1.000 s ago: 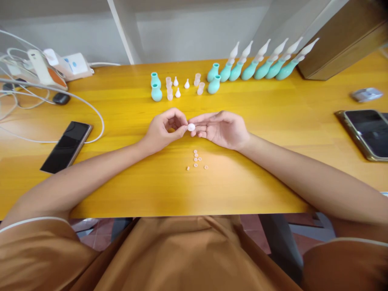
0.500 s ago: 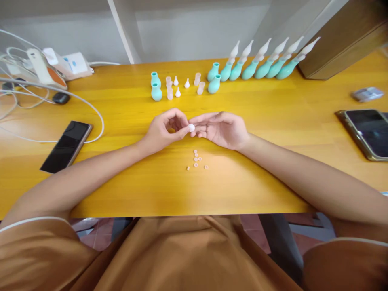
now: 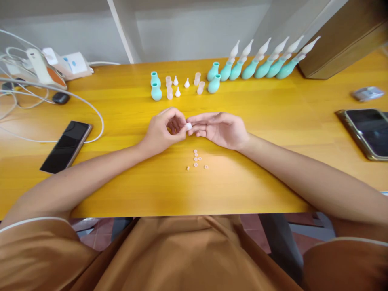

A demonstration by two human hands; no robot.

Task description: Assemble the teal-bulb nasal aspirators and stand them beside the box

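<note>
Brown garment, sleeves edged in white, below the front edge of a yellow-brown wooden table. Seven small pale pink rings, loose on the wood, five grouped closely, two set a little apart. One dark-screened phone, lying flat at the left; a second phone at the right. Left hand: thumb and fingertip pinching one small white piece, held above the table between the two hands. Right hand: palm exposed, fingers extended and loosely spread, their tips at the white piece; contact cannot be told. One small black object, beside white cables; one blurred grey item, far right. Beyond the hands, four open-mouthed teal bulbs, upright, in two pairs; between the pairs, four translucent sleeves and three white pointed nozzles, all upright. White adapters, back left. Six teal bulbs with white tips, standing in a row at the back right, next to a brown box. Grey panel behind.
</note>
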